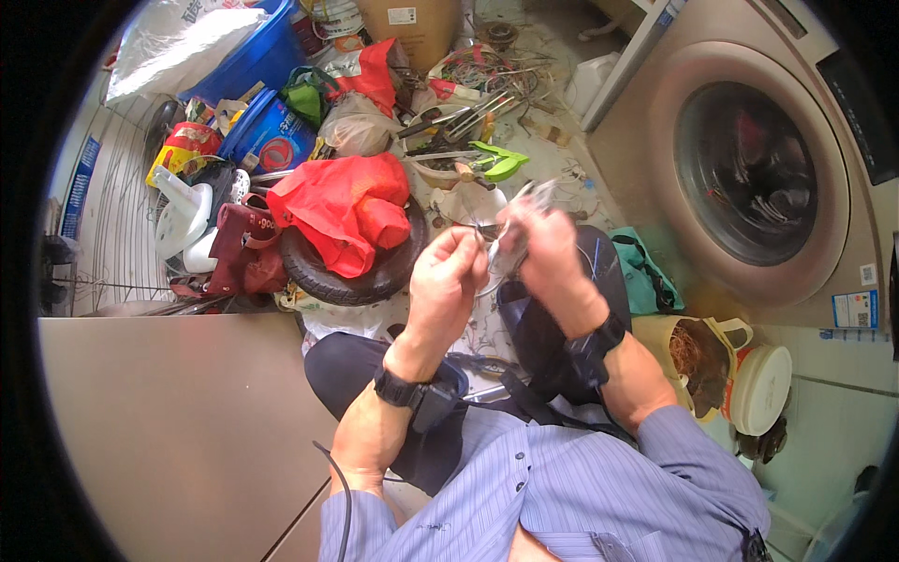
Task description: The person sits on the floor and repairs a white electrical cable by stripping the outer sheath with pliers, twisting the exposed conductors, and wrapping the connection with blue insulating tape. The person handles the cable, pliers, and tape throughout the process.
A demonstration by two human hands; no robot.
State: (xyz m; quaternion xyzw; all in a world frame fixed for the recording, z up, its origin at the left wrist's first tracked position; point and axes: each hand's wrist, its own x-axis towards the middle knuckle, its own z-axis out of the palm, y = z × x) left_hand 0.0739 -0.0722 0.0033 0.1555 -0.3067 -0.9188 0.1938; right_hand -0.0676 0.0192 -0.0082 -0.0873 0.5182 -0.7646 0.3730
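Note:
In front of my knees, both my hands are raised close together. My left hand (pixel 449 272) is closed, thumb and fingertips pinched on a small dark, thin piece too small to name. My right hand (pixel 552 262) is smeared by motion, its fingers curled around a see-through, crumpled bundle (pixel 513 239) that looks like thin plastic film. The bundle pokes out above and below that hand and comes near the left fingertips. Just beyond the left hand, a red cloth or bag (pixel 346 211) lies over a black tyre (pixel 337 288).
A front-loading washing machine (pixel 646 159) stands at my right, a beige panel (pixel 178 412) at my left. Tools and a light-green piece (pixel 501 161) lie ahead. Blue tubs (pixel 267 131) are at the far left; a white-lidded bucket (pixel 760 384) and teal bag (pixel 646 272) are on the right.

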